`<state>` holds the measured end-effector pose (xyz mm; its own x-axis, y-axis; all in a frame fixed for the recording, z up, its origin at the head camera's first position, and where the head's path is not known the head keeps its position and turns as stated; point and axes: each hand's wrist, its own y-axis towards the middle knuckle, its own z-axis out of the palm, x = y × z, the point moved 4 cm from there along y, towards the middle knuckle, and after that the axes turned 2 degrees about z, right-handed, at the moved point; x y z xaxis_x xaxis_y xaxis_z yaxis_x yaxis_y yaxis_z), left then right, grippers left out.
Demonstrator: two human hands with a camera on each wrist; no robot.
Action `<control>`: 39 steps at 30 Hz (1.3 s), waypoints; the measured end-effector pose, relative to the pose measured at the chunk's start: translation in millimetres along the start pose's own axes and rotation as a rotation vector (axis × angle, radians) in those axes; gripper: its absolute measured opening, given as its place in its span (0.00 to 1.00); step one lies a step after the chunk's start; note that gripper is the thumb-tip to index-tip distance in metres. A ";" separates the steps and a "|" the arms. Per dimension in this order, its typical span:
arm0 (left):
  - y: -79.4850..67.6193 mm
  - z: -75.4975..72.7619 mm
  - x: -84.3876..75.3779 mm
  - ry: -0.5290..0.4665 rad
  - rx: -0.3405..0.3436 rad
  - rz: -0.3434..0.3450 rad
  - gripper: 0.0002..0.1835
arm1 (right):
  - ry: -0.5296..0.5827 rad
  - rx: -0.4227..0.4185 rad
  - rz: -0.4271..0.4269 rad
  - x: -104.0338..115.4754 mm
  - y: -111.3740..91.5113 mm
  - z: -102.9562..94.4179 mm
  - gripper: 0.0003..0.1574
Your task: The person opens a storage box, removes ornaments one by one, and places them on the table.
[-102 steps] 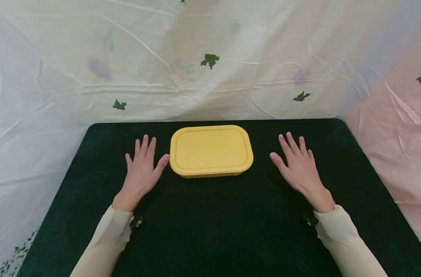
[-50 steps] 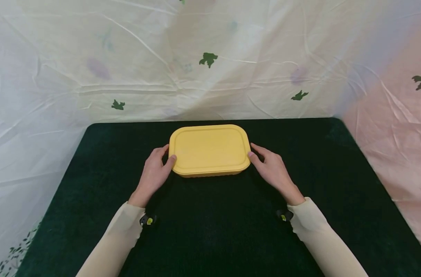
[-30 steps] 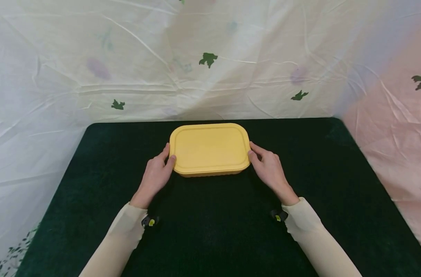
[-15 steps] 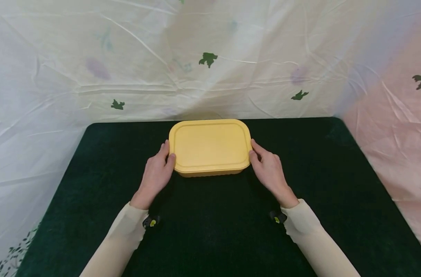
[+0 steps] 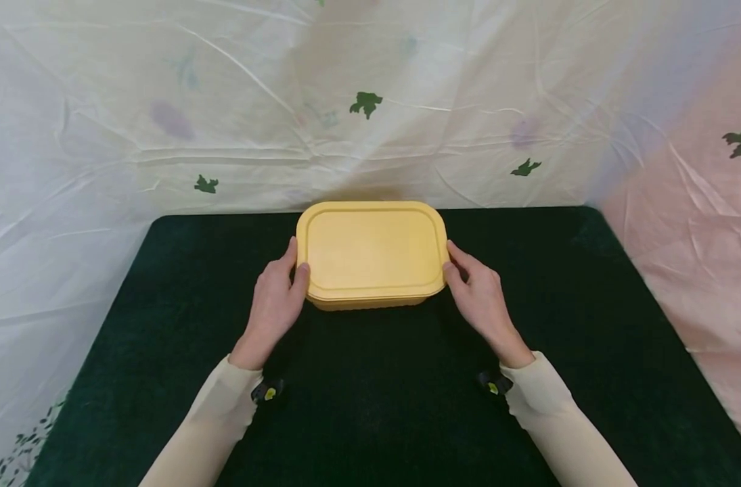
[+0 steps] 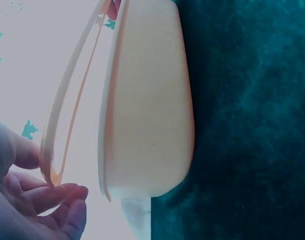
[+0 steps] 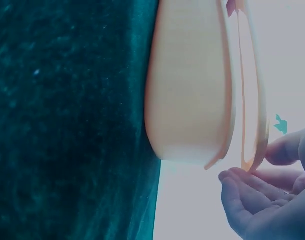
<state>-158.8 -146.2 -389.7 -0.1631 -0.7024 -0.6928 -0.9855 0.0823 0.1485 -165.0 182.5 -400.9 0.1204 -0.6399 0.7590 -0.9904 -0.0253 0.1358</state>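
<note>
My left hand pinches the left end of a yellow plastic lid, thumb on top and fingers at and below the rim. At the opposite end my right hand holds the lid in the same way. Beneath it, on the table, sits a matching yellow rectangular container, mostly covered in the head view. In the left wrist view a gap shows between the raised lid and the container. The right wrist view shows that gap too. What the container holds is hidden.
A dark green cloth covers the table. Behind it hangs a pale curtain with green leaf shapes, close to the table's far edge. A pinkish cloth hangs on the right.
Both hands went from lying flat beside the container to gripping its lid at both ends. The lid has since risen off the container, its far edge now higher in the head view.
</note>
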 end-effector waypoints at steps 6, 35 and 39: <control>0.1 -2.4 -10.7 -0.070 -0.054 0.045 0.29 | 0.052 -0.032 0.017 -4.3 -0.4 -9.5 0.31; 3.2 50.0 -56.8 -0.477 -0.034 0.011 0.26 | 0.115 -0.088 0.124 -45.5 -26.0 -85.0 0.32; 5.2 60.8 -63.2 -0.495 -0.025 -0.014 0.25 | 0.130 -0.099 0.159 -54.0 -28.3 -97.2 0.32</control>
<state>-156.4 -58.3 -388.1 -0.1588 -0.2823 -0.9461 -0.9873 0.0538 0.1496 -136.9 292.4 -383.8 -0.0227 -0.5257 0.8503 -0.9870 0.1473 0.0648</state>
